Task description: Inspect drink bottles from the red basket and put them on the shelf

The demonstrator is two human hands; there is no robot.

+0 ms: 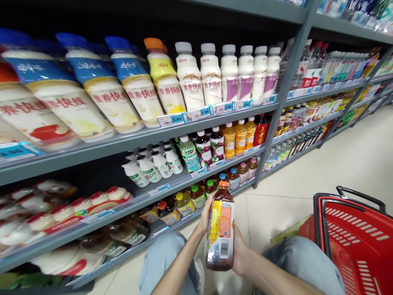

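I hold a brown tea bottle (220, 229) with an orange cap and a yellow-orange label upright in front of me, over my knees. My left hand (205, 216) grips its upper left side, fingers wrapped round it. My right hand (240, 256) cups its lower right side and bottom. The barcode on the label faces me. The bottle hangs just in front of the lowest shelf (172, 227) of drinks.
Grey shelving (215, 116) runs along the left, stocked with rows of milk drink bottles (211, 76), juice bottles (241, 137) and small bottles (153, 166). A red shopping basket (353, 237) stands on the tiled floor (344, 164) at my right.
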